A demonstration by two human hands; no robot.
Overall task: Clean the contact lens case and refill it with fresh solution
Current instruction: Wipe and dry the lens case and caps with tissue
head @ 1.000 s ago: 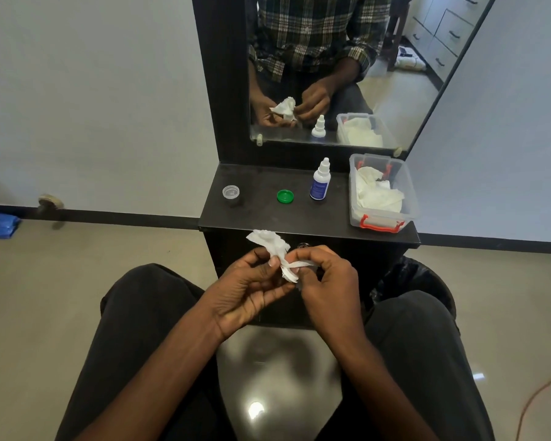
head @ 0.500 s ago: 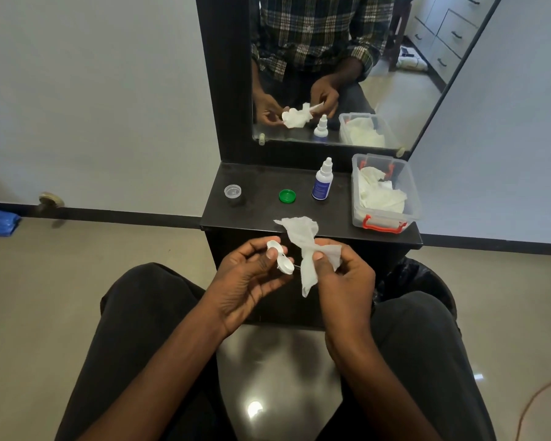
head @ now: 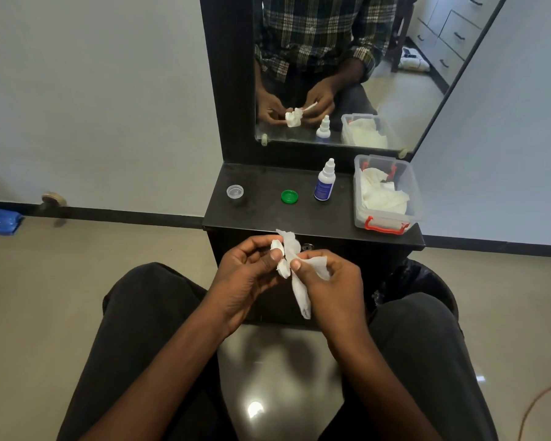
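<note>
Both hands meet at frame centre, just below the shelf [head: 299, 218] edge. Left hand [head: 245, 272] curls its fingers and thumb around the contact lens case [head: 276, 245], mostly hidden by tissue. Right hand [head: 334, 281] pinches the white tissue [head: 299, 291] against the case; one end hangs down. Solution bottle [head: 324, 183], green cap [head: 289, 196], clear cap [head: 235, 191] sit on the shelf above. Case detail unreadable.

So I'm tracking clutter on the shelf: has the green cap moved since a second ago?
No. The green cap sits between the clear cup and the bottle, as before.
</note>
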